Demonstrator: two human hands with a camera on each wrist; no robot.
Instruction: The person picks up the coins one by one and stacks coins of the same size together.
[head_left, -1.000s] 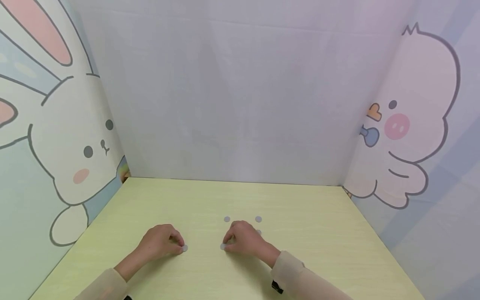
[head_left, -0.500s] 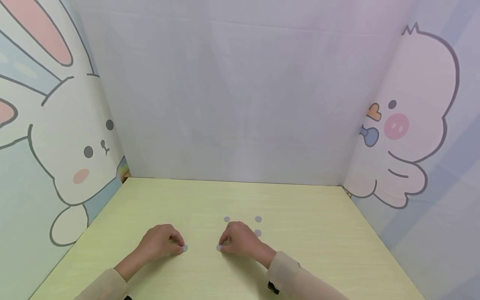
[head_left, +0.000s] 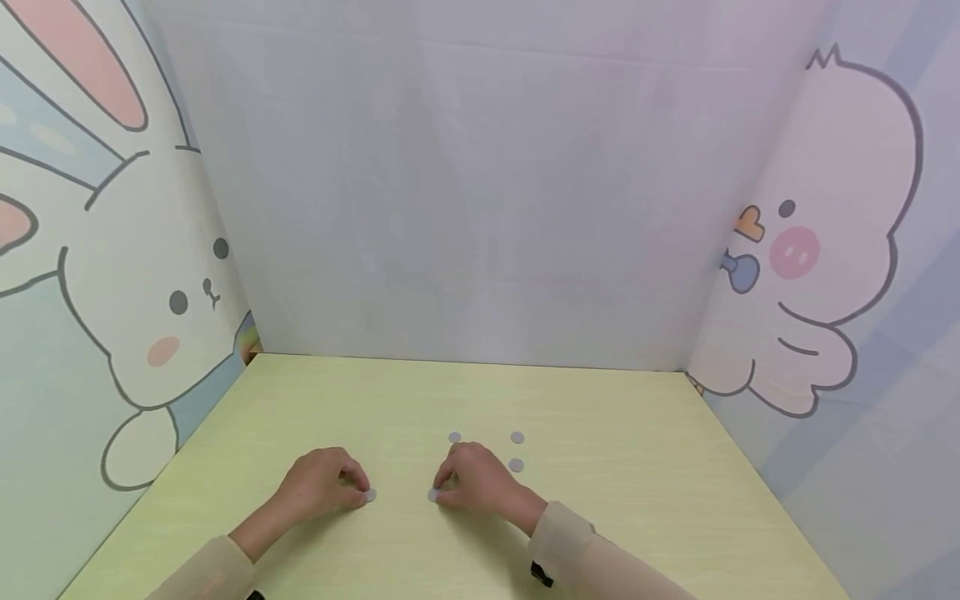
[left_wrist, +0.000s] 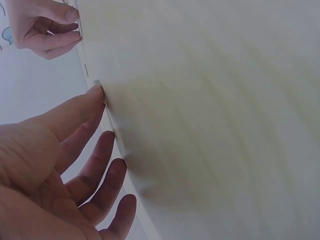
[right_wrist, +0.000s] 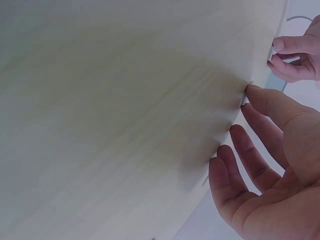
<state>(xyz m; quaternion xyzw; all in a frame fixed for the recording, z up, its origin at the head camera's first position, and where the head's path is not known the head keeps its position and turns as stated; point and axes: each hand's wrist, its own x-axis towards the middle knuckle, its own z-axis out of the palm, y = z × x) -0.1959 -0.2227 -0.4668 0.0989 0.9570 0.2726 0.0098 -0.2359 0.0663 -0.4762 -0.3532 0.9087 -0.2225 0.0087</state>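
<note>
My left hand (head_left: 321, 482) rests low on the table, its thumb and index finger pinching a small grey coin-like disc (head_left: 371, 495). In the left wrist view only the thin edge of this disc (left_wrist: 98, 83) shows beside the thumb tip. Opposite it, my right hand (head_left: 482, 481) pinches another grey coin-like disc (head_left: 432, 495) by its near side, flat at the table surface. The other fingers of the right hand (right_wrist: 270, 165) are bent, with their tips close to the tabletop. A short gap separates the two held discs.
Three more grey discs lie flat on the pale yellow table (head_left: 615, 467): one just behind the right hand (head_left: 454, 437), a back right disc (head_left: 517, 437) and a nearer disc (head_left: 516, 465) beside the right wrist. A grey cloth backdrop (head_left: 465, 208) and printed side curtains enclose the table.
My right hand has slid its disc left along the table, closer to the left one. The disc beside the right wrist is now fully uncovered. The left hand has stayed still.
</note>
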